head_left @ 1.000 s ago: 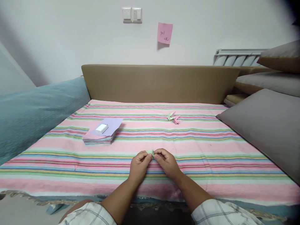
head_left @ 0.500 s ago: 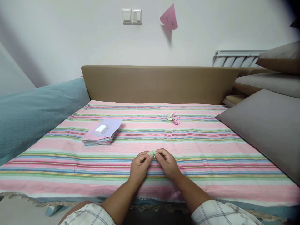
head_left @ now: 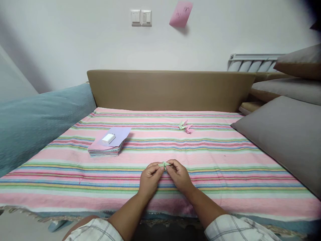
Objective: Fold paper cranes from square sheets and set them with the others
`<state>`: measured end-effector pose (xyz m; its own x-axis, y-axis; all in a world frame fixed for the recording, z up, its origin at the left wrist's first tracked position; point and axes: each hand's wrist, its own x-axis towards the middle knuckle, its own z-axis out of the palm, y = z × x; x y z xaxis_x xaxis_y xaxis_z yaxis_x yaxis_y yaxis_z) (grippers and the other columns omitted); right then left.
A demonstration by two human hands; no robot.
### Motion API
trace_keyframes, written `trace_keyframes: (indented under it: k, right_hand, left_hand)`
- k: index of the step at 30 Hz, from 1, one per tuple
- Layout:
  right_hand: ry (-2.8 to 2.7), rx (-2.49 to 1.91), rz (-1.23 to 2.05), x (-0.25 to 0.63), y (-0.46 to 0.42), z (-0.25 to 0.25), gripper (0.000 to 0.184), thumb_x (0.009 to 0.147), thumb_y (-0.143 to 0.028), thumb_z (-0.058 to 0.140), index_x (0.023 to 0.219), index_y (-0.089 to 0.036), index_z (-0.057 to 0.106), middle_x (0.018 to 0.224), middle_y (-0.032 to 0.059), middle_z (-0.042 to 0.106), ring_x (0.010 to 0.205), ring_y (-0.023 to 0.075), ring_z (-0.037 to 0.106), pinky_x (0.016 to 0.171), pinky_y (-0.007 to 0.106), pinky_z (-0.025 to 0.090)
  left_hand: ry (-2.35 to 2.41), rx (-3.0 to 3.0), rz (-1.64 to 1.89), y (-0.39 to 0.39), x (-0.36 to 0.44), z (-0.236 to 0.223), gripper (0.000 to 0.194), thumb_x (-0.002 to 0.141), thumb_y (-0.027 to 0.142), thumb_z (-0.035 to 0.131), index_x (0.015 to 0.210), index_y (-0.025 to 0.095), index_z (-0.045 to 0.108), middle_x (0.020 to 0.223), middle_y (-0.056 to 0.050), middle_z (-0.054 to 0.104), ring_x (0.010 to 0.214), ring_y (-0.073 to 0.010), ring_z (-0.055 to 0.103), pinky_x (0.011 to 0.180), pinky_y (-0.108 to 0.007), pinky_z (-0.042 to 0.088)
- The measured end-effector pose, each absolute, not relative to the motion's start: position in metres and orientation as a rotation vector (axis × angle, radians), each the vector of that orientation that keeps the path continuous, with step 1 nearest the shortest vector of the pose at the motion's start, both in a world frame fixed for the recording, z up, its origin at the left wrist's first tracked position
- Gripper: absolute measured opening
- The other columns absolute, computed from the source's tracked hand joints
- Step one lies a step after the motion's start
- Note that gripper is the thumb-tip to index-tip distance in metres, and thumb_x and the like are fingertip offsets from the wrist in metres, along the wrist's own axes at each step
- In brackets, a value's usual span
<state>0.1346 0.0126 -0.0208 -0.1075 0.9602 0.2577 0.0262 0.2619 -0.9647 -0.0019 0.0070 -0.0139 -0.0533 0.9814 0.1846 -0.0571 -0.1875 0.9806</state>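
Observation:
A small folded piece of light green paper (head_left: 164, 164), shaped like an origami crane with two pointed sides, is held over the striped cloth (head_left: 160, 201). My left hand (head_left: 149, 179) pinches its left side between thumb and fingers. On the other side, my right hand (head_left: 180, 176) has the right side pinched the same way. Parts of the paper are hidden behind my thumbs. Farther off on the cloth lie a green folded paper figure (head_left: 182, 125) and a pink one (head_left: 189, 129), close together.
To the left, a white charger plug (head_left: 108, 138) rests on a stack of coloured paper (head_left: 104, 152). A blue cushion (head_left: 50, 113) bounds the left side, grey cushions (head_left: 283, 127) the right. Behind stands a brown backrest (head_left: 170, 90); a pink note (head_left: 181, 15) hangs on the wall.
The green folded paper has shifted and turned slightly between my fingers, while both hands stay nearly in place. On the wall, the pink note has swung and shows its writing.

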Motion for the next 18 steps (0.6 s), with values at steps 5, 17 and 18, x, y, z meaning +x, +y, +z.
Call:
trace_keyframes:
  k: [5, 17, 18]
  right_hand:
    - [-1.450, -0.983, 1.063, 0.1351, 0.0129, -0.0222, 0.020, 0.079, -0.040, 0.055, 0.085, -0.020, 0.055, 0.070, -0.0002, 0.058, 0.063, 0.0137, 0.053, 0.059, 0.025, 0.043]
    - [-1.467, -1.031, 1.019, 0.1357, 0.0140, -0.0247, 0.025, 0.082, -0.042, 0.052, 0.086, -0.018, 0.055, 0.059, -0.0037, 0.045, 0.053, 0.0112, 0.041, 0.051, 0.024, 0.035]
    - [-1.450, -1.030, 1.031, 0.1352, 0.0145, -0.0254, 0.025, 0.082, -0.043, 0.052, 0.085, -0.018, 0.055, 0.060, -0.0035, 0.046, 0.053, 0.0113, 0.042, 0.051, 0.024, 0.035]
  left_hand:
    - [1.110, 1.296, 1.409, 0.0070, -0.0021, -0.0154, 0.010, 0.066, 0.031, 0.071, 0.068, 0.022, 0.074, 0.087, -0.006, 0.067, 0.087, -0.0193, 0.060, 0.083, -0.027, 0.044]
    - [1.110, 1.338, 1.383, 0.0054, -0.0024, -0.0144, 0.012, 0.067, 0.032, 0.069, 0.069, 0.021, 0.074, 0.088, -0.007, 0.067, 0.089, -0.0203, 0.060, 0.085, -0.028, 0.045]
    - [1.107, 1.334, 1.383, 0.0054, -0.0023, -0.0147, 0.012, 0.067, 0.032, 0.070, 0.068, 0.021, 0.074, 0.087, -0.007, 0.067, 0.089, -0.0203, 0.060, 0.085, -0.028, 0.044]
